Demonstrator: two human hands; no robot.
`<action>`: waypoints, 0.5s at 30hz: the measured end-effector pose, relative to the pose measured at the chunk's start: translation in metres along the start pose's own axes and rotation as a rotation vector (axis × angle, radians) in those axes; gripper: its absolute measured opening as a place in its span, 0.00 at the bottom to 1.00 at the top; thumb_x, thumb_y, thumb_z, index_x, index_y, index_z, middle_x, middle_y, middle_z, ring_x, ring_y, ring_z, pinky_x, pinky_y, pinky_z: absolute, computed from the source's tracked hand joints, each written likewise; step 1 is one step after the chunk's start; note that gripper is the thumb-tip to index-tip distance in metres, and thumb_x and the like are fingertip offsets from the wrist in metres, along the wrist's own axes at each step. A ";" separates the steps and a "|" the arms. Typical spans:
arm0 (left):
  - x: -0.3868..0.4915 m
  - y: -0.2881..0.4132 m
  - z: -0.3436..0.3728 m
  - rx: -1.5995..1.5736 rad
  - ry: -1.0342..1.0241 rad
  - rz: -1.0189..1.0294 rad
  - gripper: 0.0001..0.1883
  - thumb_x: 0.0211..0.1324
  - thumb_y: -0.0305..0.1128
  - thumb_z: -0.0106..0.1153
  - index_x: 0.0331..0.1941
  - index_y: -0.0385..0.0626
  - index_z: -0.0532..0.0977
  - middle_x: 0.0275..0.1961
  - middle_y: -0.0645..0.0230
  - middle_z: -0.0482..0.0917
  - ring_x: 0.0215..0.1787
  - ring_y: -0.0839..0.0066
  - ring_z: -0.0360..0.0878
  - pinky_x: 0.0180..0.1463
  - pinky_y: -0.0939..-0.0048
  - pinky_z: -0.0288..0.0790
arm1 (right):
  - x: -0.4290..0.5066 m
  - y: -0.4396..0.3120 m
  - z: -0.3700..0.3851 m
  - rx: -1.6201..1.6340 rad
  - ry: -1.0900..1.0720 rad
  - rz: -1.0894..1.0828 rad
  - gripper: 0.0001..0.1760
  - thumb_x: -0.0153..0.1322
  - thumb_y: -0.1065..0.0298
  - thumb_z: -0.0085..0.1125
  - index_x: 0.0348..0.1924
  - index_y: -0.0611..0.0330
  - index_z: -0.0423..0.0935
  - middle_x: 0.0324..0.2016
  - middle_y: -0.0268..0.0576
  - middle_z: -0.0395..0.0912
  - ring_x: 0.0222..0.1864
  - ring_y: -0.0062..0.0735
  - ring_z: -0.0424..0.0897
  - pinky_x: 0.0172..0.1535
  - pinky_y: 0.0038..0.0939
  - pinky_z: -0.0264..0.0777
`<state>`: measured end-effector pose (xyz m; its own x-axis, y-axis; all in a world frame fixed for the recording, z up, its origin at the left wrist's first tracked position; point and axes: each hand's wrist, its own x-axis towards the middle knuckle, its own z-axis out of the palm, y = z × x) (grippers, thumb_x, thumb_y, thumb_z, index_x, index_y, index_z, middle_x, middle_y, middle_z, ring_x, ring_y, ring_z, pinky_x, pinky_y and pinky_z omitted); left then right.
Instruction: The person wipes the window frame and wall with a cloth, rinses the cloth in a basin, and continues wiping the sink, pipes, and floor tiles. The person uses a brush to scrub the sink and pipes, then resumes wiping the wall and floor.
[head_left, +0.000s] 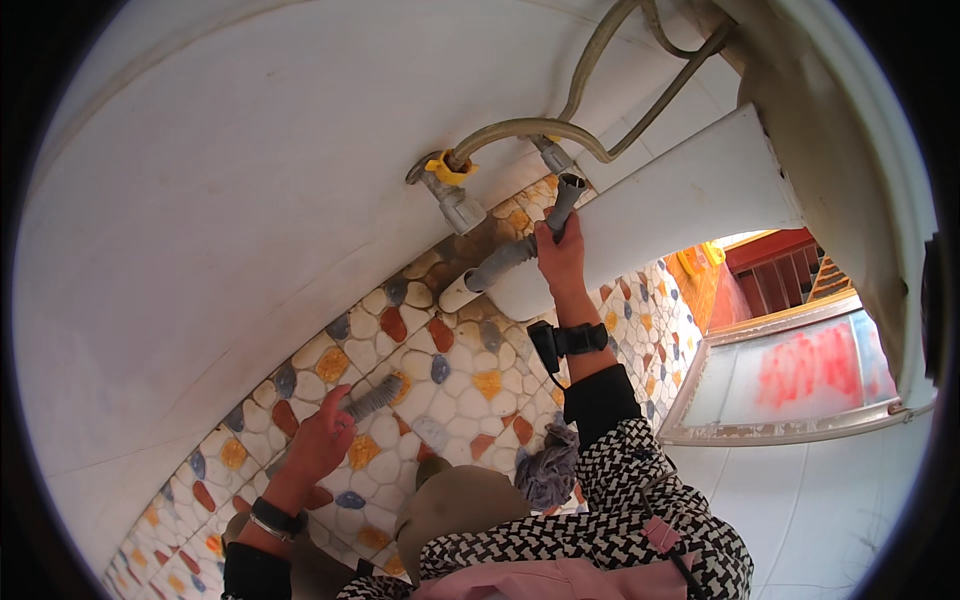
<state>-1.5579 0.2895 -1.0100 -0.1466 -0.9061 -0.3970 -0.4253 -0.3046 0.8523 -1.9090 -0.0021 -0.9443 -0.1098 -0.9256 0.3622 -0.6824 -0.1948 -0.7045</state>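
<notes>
My right hand (561, 251) is wrapped around a grey flexible drain hose (501, 264) just below its flared open end, which points up. The hose's lower, corrugated end goes into a white pipe stub (459, 292) at the floor by the wall. Down to the left, my left hand (322, 435) overlaps a second grey corrugated hose (375, 397) with its fingers partly curled. Whether those fingers grip that hose or only hover over it cannot be made out, since the hand covers its middle.
Above my right hand, braided supply hoses (581, 135) run from angle valves (454, 191) on the wall. A white pedestal panel (675, 202) stands to the right. A dark rag (547, 469) lies on the pebble-patterned floor (465, 360). Farther right is a framed glass panel (787, 382).
</notes>
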 end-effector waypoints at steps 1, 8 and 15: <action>-0.001 0.001 0.000 0.024 -0.007 0.004 0.34 0.61 0.31 0.59 0.71 0.53 0.59 0.41 0.61 0.85 0.45 0.60 0.86 0.50 0.60 0.77 | -0.002 -0.001 -0.003 -0.056 0.000 0.062 0.20 0.71 0.66 0.62 0.53 0.64 0.73 0.33 0.41 0.80 0.32 0.32 0.80 0.39 0.34 0.75; -0.002 0.002 -0.004 0.072 -0.034 0.015 0.34 0.61 0.31 0.58 0.71 0.52 0.59 0.41 0.64 0.85 0.43 0.70 0.86 0.60 0.63 0.69 | -0.008 -0.003 -0.020 -0.309 -0.116 0.101 0.20 0.68 0.57 0.64 0.42 0.67 0.76 0.28 0.54 0.81 0.32 0.48 0.82 0.38 0.42 0.74; -0.004 0.004 -0.004 -0.017 -0.044 -0.009 0.34 0.62 0.31 0.58 0.72 0.53 0.59 0.42 0.66 0.86 0.44 0.72 0.84 0.71 0.60 0.51 | -0.002 -0.003 -0.023 -0.296 -0.121 0.049 0.22 0.67 0.54 0.65 0.36 0.69 0.77 0.25 0.54 0.80 0.29 0.48 0.82 0.36 0.43 0.73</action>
<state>-1.5559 0.2902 -1.0036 -0.1824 -0.8895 -0.4190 -0.4116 -0.3179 0.8541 -1.9236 0.0073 -0.9289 -0.0733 -0.9669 0.2446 -0.8611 -0.0623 -0.5046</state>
